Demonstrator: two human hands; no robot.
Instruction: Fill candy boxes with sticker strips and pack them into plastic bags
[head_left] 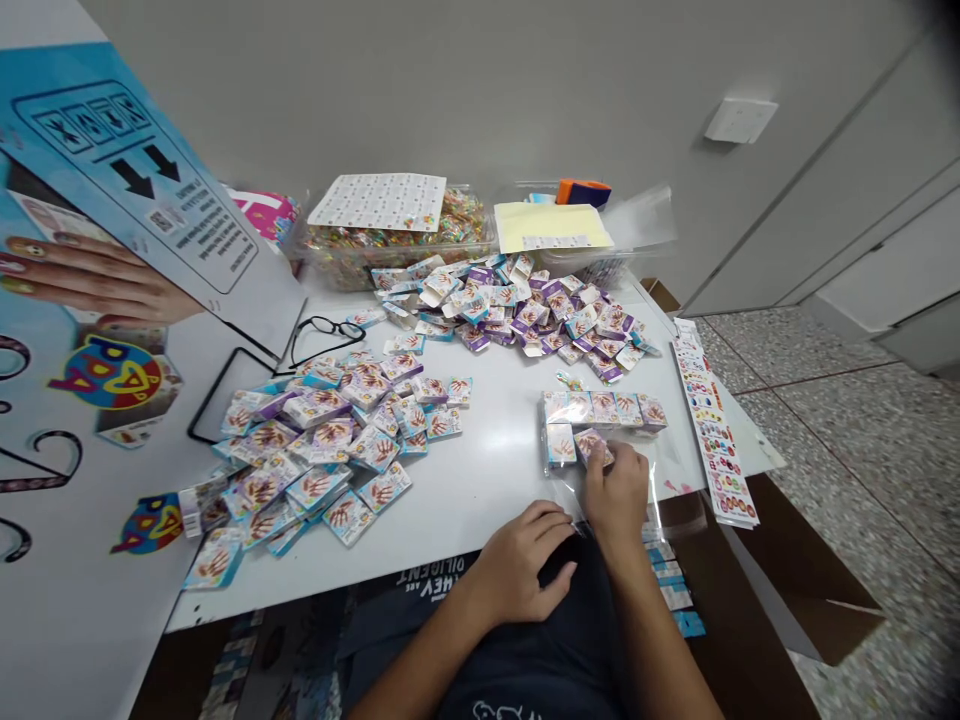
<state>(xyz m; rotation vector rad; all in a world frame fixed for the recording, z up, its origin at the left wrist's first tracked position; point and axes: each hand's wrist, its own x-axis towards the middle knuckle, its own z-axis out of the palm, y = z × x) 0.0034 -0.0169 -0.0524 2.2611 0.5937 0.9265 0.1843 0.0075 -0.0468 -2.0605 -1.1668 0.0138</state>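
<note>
My right hand point(619, 495) is closed around a small purple-and-white printed box point(590, 446), its fingers on the box's right side. Just left of that box stands a blue-and-white one point(561, 445), and a row of several similar boxes point(604, 408) lies directly behind. A clear plastic bag point(660, 460) is spread around these boxes, its edge hanging past the table's front. My left hand point(529, 562) rests at the table's front edge, near the bag's lower edge. Its thumb is apart from the fingers, and no held thing shows in it.
Printed boxes form a heap point(322, 440) on the left and another point(517, 310) at the back. Behind stand clear tubs point(397, 250) of small colourful packets. Glasses point(326, 330), a sticker sheet strip point(716, 430) and a large printed carton point(112, 330) surround the work area.
</note>
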